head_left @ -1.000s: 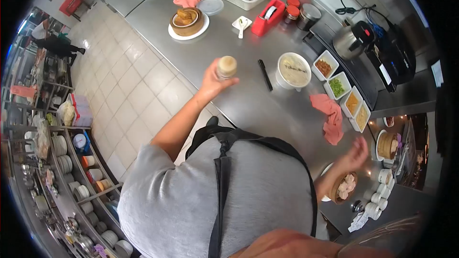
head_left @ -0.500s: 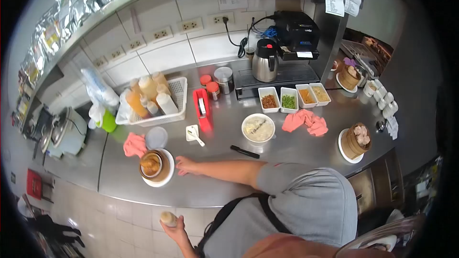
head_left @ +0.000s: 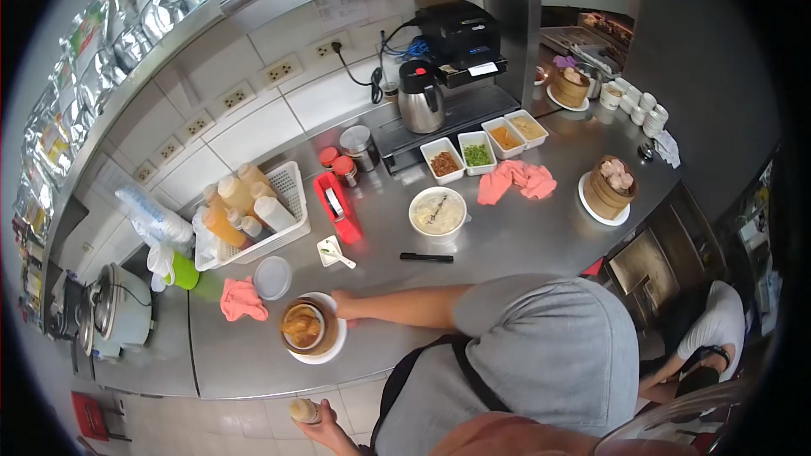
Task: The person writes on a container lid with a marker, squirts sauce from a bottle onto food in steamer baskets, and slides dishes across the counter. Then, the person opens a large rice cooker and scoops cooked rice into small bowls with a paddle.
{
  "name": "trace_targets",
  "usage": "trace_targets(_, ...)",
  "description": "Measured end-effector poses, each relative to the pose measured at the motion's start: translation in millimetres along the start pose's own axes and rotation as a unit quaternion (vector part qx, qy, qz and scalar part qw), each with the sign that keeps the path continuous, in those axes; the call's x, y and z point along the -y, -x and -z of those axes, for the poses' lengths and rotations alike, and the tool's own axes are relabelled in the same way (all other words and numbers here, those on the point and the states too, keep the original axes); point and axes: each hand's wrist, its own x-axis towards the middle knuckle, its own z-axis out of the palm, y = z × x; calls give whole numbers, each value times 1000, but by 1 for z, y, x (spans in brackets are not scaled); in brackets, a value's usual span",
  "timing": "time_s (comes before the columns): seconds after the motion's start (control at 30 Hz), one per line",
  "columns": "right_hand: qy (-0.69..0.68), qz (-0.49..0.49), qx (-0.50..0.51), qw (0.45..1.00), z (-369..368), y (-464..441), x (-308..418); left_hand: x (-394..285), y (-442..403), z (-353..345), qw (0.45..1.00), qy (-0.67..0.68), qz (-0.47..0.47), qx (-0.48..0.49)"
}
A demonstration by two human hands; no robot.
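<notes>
- Right hand [head_left: 345,305]: at the white round plate [head_left: 337,342]'s edge, grip unclear
- Beside it: round bamboo steamer [head_left: 287,317] holding brown food [head_left: 302,327]
- Left hand [head_left: 319,429]: wrapped around small beige-topped bottle [head_left: 304,410]
- Beyond right hand: round white tub [head_left: 438,213], dark writing illegible

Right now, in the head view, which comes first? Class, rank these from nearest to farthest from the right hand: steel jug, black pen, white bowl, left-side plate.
1. Left-side plate, right by the right hand.
2. Black pen, off to the right.
3. White bowl, just beyond the pen.
4. Steel jug, toward the wall.
</notes>
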Motion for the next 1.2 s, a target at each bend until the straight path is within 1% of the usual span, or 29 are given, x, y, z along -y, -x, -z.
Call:
trace_targets(0.03,3,2,-4,1000,10,8,-14,-12,0,-8,999,25,32,6)
trace_targets(0.07,7,3,-8,1000,21,19,-32,-15,-3,-14,999,36,15,16)
trace_targets(0.13,-17,47,-27,998,49,52,-74,-15,-10,-24,998,56,-17,35)
trace_targets(0.17,-22,19,15,999,66,56,-103,-11,-17,-30,996,67,-27,61)
trace_targets(0.2,-57,51,-39,996,86,96,-111,-5,-25,-38,992,79,-36,87)
trace_targets(0.23,32,118,-132,984,94,92,-155,-3,-27,-45,989,90,-45,112)
trace_targets(0.27,-6,21,-127,992,121,137,-147,-13,-22,-55,985,84,-43,144)
trace_targets(0.3,-54,1,-118,992,142,163,-165,-29,-17,-74,980,78,-41,177)
trace_targets(0.33,-60,-17,-158,986,162,197,-169,-43,-12,-92,975,71,-38,209)
trace_targets(0.37,-61,-21,-148,987,185,218,-190,-43,-12,-108,968,41,-58,242)
trace_targets(0.4,-66,-12,-192,979,200,240,-209,-41,-12,-125,958,10,-74,276)
trace_targets(0.43,-93,13,-238,967,213,261,-230,-46,-6,-148,941,-37,-175,288)
trace_targets(0.47,-99,-36,-254,962,230,280,-249,-52,1,-170,910,-85,-272,300)
trace_targets(0.5,-116,-79,-286,948,244,300,-260,-68,11,-190,882,-155,-309,320)
trace_targets(0.53,-141,-71,-315,936,256,316,-278,-84,22,-212,846,-224,-345,339)
trace_targets(0.57,-164,-64,-343,923,267,330,-297,-93,34,-236,829,-215,-381,349)
trace_targets(0.6,-152,-49,-364,918,280,344,-314,-101,46,-259,809,-207,-415,360)
trace_targets(0.67,-146,-50,-392,907,299,367,-337,-116,68,-301,771,-223,-447,396)
trace_targets(0.73,-160,-24,-411,897,315,372,-369,-129,92,-339,740,-267,-460,411)
trace_targets(0.8,-208,-15,-409,889,329,391,-354,-144,118,-374,720,-251,-490,422)
trace_targets(0.87,-231,-9,-418,879,341,392,-367,-151,139,-402,689,-254,-525,429)
trace_targets(0.93,-242,10,-404,882,353,393,-377,-157,157,-424,653,-272,-559,432)
trace_targets(1.0,-247,6,-388,888,361,395,-380,-162,174,-443,614,-306,-584,434)
trace_targets(1.1,-274,14,-363,890,367,397,-382,-158,193,-470,542,-327,-648,424)
trace_targets(1.2,-313,35,-335,888,370,396,-390,-162,209,-492,516,-332,-680,402)
